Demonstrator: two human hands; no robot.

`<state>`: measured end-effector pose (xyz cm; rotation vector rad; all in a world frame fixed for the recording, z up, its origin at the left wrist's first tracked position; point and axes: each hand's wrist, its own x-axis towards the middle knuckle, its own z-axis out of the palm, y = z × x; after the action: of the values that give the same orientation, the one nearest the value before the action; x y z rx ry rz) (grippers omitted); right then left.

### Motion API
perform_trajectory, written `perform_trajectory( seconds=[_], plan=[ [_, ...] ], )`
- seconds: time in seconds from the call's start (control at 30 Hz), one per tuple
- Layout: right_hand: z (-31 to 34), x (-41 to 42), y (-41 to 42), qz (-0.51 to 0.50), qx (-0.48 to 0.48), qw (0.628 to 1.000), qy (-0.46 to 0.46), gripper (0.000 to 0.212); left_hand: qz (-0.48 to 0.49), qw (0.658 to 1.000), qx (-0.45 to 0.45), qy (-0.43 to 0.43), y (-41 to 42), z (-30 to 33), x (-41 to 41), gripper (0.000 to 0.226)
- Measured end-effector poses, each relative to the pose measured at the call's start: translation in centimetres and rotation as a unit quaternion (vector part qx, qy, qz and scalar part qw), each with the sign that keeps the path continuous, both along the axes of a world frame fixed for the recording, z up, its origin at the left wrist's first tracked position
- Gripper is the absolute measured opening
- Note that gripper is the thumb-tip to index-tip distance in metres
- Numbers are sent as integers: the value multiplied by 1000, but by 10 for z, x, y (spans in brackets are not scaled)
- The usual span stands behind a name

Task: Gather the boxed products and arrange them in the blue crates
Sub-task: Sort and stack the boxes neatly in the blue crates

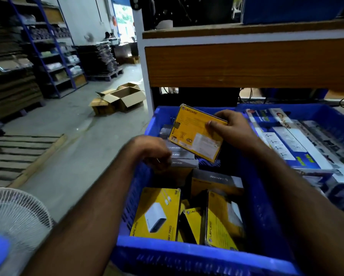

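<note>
Front blue crate (187, 253), partly filled with yellow boxed products; loose ones lying at angles near its front wall, a row of grey-edged boxes (182, 156) standing on edge at the far left. Second blue crate (326, 112) just to the right, packed with long white and blue boxes. Above the front crate's far end, yellow flat box (197, 134), tilted, long axis running from upper left down to lower right. Right hand (229, 128) pinching its upper right edge, thumb on the face. Left hand (155, 152) lower, fingers curled down at the standing row; whether gripping one, cannot tell. Likely next: down and left into the row, beside the left hand.
</note>
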<state>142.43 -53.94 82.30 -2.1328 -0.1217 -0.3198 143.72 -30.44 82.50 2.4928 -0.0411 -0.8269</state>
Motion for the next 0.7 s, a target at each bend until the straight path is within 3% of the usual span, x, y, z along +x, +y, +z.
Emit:
perform_trajectory(
  seconds=[0.07, 0.17, 0.3, 0.4, 0.47, 0.53, 0.63, 0.7],
  plan=[
    [-1, -2, 3, 4, -13, 1000, 1, 45, -90, 990, 105, -5, -7, -7, -9, 36],
    [-1, -4, 7, -11, -22, 1000, -9, 40, -205, 947, 243, -55, -23, -19, -25, 63],
    [2, -9, 11, -8, -62, 998, -28, 35, -215, 947, 234, -46, -35, -31, -30, 62],
    [3, -13, 15, -7, -80, 995, -54, 31, -194, 952, 173, -164, -43, -40, -28, 36],
    [6, -12, 15, -30, -72, 994, -74, 31, -199, 918, 200, -279, -46, -44, -26, 29],
    [8, -11, 12, -58, -44, 994, -79, 32, -227, 883, 231, -340, -44, -51, -23, 43],
    [6, -8, 10, -79, -22, 993, -84, 34, -263, 846, 268, -378, -35, -63, -13, 48],
    [3, -8, 14, -80, -34, 993, -85, 37, -261, 841, 288, -377, -29, -66, -7, 47]
  ],
)
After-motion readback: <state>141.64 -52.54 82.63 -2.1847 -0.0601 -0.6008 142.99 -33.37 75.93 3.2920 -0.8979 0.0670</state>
